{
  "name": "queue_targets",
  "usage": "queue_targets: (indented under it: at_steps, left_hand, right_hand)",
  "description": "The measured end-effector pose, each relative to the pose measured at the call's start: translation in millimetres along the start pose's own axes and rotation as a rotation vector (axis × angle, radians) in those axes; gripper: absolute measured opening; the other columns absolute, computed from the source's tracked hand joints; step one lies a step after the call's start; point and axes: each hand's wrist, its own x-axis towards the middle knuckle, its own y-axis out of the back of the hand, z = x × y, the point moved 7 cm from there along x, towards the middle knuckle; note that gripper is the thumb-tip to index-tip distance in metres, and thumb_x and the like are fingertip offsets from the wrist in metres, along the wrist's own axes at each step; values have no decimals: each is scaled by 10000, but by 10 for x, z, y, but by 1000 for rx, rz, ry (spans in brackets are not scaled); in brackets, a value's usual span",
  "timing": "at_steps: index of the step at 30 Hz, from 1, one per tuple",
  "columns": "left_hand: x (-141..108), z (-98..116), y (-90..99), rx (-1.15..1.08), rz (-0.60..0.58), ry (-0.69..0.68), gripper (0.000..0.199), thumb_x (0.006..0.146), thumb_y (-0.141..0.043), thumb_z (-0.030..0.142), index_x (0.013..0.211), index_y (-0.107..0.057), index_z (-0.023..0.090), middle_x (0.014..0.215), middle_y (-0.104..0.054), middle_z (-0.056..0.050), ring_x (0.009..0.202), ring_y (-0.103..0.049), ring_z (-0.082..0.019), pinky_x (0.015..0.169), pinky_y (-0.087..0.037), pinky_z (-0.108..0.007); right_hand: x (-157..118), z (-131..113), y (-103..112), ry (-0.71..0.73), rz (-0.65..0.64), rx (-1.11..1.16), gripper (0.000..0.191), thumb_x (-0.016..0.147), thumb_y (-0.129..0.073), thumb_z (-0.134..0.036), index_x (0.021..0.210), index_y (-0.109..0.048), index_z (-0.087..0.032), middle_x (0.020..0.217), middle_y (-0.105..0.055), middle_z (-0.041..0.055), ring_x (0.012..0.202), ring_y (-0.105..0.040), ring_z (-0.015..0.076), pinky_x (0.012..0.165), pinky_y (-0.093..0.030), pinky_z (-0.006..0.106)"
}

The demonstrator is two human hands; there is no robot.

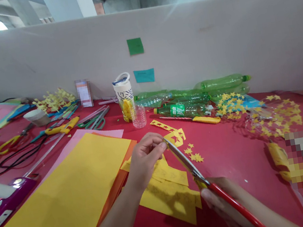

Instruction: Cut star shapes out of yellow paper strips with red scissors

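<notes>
My left hand (pixel 149 154) is closed in a pinch at the middle, above yellow paper pieces (pixel 167 192). What sits between its fingertips is too small to make out. My right hand (pixel 227 201) holds red-handled scissors (pixel 198 177), their blades pointing up and left to the left fingertips. Small yellow paper stars (pixel 196 157) lie on the red table just right of the blades. Behind them is a yellow strip with star-shaped holes (pixel 163 125) and a cut yellow scrap (pixel 183 133). A large yellow sheet (pixel 66 197) lies to the left over orange and pink sheets.
Green plastic bottles (pixel 222 82) lie along the white partition (pixel 71 49). A cup (pixel 123 89) and a clear bottle piece (pixel 139 117) stand mid-table. Yellow star clusters (pixel 282 115) and a glue gun (pixel 279 158) are right. A purple power strip (pixel 9 203) and scissors (pixel 8 144) are left.
</notes>
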Motion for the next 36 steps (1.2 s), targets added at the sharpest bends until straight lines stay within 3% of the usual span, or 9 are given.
queue_targets:
  at_steps: [3,10,18,23,27,30,36]
  left_hand:
    - [-13,-29,-16,-22,-1,71,128,806,-608,250,712,-619,165,1067,-597,-30,526,-521,-44,533,-441,-231]
    - [-17,-17,-49,-16,-40,84,121,828,-574,228,726,-611,173,619,-573,21,584,-582,-103,609,-466,-237]
    - [-6,-24,-56,-41,-45,67,141,846,-567,227,724,-604,169,647,-566,19,615,-563,-98,626,-452,-228]
    - [11,-106,24,28,45,160,155,801,-625,312,715,-600,186,579,-461,45,513,-414,-76,481,-345,-193]
    - [33,-205,26,98,39,257,201,774,-643,389,730,-613,196,569,-399,54,500,-352,-75,441,-251,-185]
    - [58,-256,-76,143,-32,276,214,772,-629,399,717,-621,192,585,-422,50,500,-346,-75,447,-246,-187]
    - [85,-388,-479,297,-298,314,190,741,-618,353,683,-664,179,615,-533,14,550,-426,-109,498,-348,-207]
  right_hand:
    - [13,17,8,18,9,-2,470,817,-534,-612,612,-380,-218,488,-306,-71,490,-316,108,469,-225,236]
    - [9,8,32,11,51,-46,484,808,-545,-622,598,-386,-216,499,-319,-63,483,-302,106,458,-226,234]
    - [3,111,40,-61,92,64,493,781,-572,-639,610,-366,-225,444,-332,-90,348,-299,64,351,-205,204]
    - [39,202,183,-36,251,161,481,795,-503,-658,618,-425,-217,360,-358,-98,282,-342,76,336,-282,205]
    - [64,171,329,32,368,230,447,799,-510,-621,620,-455,-215,327,-375,-105,262,-358,83,356,-371,217]
    - [79,121,433,104,416,293,442,808,-520,-598,598,-441,-217,320,-365,-112,258,-350,76,372,-397,217]
    - [140,169,606,170,467,380,448,844,-478,-615,646,-432,-215,354,-358,-122,258,-343,68,381,-411,220]
